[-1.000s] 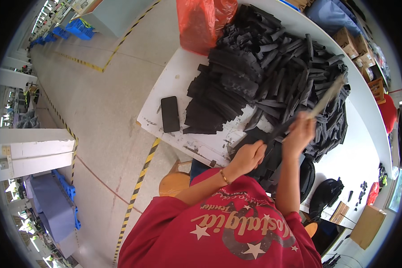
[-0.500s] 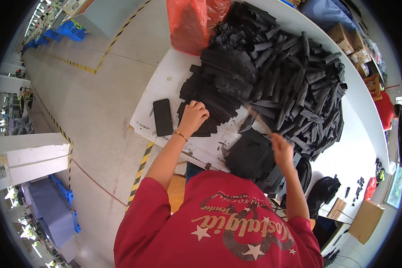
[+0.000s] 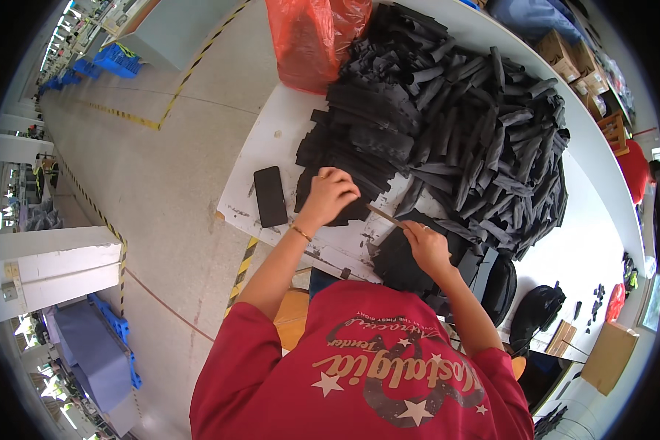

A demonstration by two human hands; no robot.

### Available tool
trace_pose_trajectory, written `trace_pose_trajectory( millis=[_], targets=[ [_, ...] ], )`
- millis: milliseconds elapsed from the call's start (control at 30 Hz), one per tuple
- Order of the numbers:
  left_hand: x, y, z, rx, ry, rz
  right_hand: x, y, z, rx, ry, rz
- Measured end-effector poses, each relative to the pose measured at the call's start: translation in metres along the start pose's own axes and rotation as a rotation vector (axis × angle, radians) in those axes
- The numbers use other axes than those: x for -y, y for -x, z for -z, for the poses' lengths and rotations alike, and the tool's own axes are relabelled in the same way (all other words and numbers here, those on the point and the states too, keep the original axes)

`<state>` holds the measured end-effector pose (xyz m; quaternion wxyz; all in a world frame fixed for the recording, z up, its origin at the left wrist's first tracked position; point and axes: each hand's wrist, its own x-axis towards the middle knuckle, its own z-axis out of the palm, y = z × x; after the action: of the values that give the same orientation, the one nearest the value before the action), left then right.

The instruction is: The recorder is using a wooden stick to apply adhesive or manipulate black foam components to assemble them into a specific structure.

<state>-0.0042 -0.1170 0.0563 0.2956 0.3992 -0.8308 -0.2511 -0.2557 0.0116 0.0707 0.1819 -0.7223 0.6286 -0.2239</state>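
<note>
My right hand [image 3: 428, 246] grips a thin brown stick-like tool [image 3: 386, 216], whose far end points up and left toward my other hand. Fingers curled together, my left hand [image 3: 331, 196] is over the lower edge of a layered row of black fabric-like strips [image 3: 367, 158]; whether anything is pinched in it is hidden. Beneath and beside my right hand lies a stack of flat black pieces [image 3: 400, 257]. A large heap of loose, curled black strips [image 3: 484, 139] covers the table beyond.
The white table [image 3: 271, 132] carries a black phone [image 3: 270, 196] left of the strips. A red plastic bag [image 3: 312, 44] stands at its far-left end. Black bags [image 3: 533, 314] and a cardboard box [image 3: 609, 357] are at the right. A person in red [image 3: 632, 172] is at the far right.
My right hand has moved left and slightly down with the tool, bringing its tip close to my left hand. My left hand has shifted slightly right.
</note>
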Motion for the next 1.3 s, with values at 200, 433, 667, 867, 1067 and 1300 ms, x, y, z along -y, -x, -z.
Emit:
trace_pose_trajectory(
  millis=[200, 433, 667, 867, 1067, 1300],
  targets=[
    [-0.078, 0.002, -0.012, -0.511, 0.205, 0.196, 0.018, -0.010, -0.028, 0.036, -0.413, -0.225],
    [-0.072, 0.021, -0.065, -0.712, 1.875, 0.822, 0.057, -0.005, -0.048, -0.026, -0.354, -0.193],
    [-0.087, 0.006, -0.051, -0.761, 1.737, 0.913, 0.076, -0.003, -0.043, -0.103, -0.365, -0.257],
    [-0.093, 0.005, -0.054, -0.759, 1.765, 0.861, 0.078, -0.005, -0.041, -0.153, -0.392, -0.245],
    [-0.095, 0.004, -0.051, -0.758, 1.798, 0.859, 0.079, 0.004, -0.037, -0.144, -0.372, -0.240],
    [-0.084, 0.001, -0.034, -0.865, 1.632, 0.934, 0.077, 0.032, -0.022, 0.024, -0.355, -0.200]
  ],
)
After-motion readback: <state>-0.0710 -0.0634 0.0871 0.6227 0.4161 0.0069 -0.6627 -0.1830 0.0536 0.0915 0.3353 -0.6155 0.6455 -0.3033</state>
